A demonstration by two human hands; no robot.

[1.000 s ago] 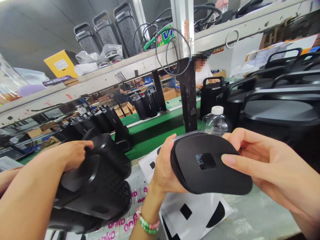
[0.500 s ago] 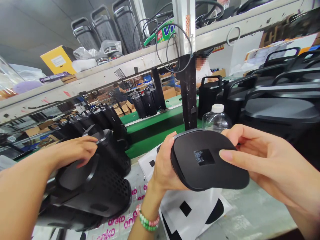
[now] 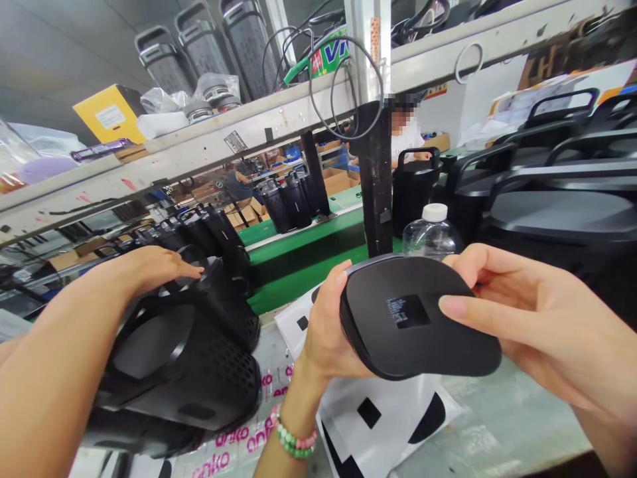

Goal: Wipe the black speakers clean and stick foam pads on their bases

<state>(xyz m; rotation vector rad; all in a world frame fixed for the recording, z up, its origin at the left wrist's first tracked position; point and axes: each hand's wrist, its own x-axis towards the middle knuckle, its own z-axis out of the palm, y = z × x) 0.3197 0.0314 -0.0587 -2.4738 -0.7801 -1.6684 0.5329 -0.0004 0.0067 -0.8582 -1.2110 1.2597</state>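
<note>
Left hand (image 3: 326, 332) and right hand (image 3: 527, 318) tight on black piece (image 3: 398, 348), bench (image 3: 507, 418) perhaps film-covered, green surface (image 3: 293, 282) beyond.

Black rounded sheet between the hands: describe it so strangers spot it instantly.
Below the dark upright post, find the wearer's left hand and right hand. Between them is the thin black sheet with rounded ends. Unlike the black cases nearby, it has no handle and shows a dark rectangle with pale marks.

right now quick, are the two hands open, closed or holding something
Left hand: closed, holding the black piece by its left side.
Right hand: closed, gripping the same piece toward its right end.
</note>
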